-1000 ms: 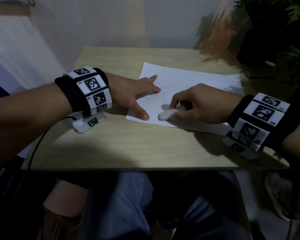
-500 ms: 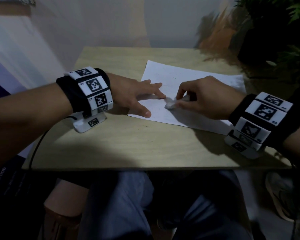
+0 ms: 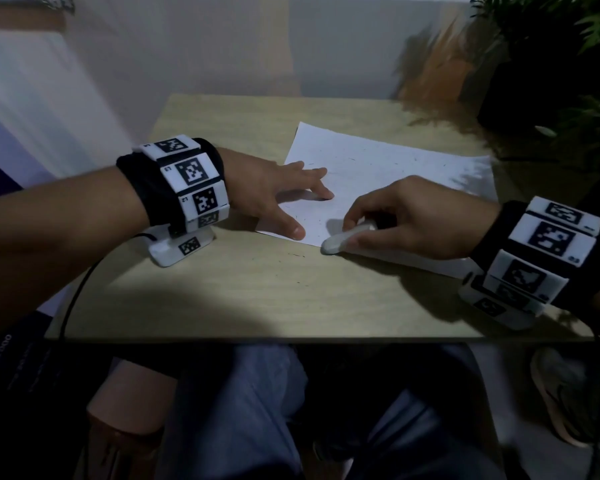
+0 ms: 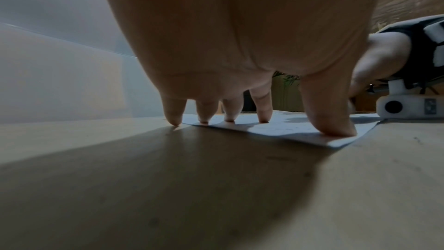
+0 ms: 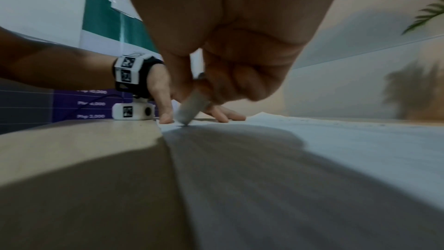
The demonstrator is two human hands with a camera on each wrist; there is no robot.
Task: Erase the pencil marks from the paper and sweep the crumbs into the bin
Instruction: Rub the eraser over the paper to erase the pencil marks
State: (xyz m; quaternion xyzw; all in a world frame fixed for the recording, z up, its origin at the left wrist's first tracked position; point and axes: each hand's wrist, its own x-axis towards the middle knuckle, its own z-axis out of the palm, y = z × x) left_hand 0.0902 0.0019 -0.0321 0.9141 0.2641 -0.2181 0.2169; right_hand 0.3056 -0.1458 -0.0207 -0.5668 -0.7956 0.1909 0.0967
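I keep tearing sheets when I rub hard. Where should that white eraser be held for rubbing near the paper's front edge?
Probably as shown: the right hand pinches the eraser around its rear half from above, leaving the tilted tip free on the paper. The left hand presses the sheet flat beside it.

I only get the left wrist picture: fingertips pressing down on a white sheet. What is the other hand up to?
Observer: The right hand grips a white oblong eraser, with its tip on the white paper sheet.
Visitor: Whereabouts on the sheet?
Observer: At its near edge, a little to the right of the thumb of the left hand.
Visitor: Has the rubbing made any mess?
Observer: Dark specks lie scattered on the sheet and on the pale wooden table just in front of it.
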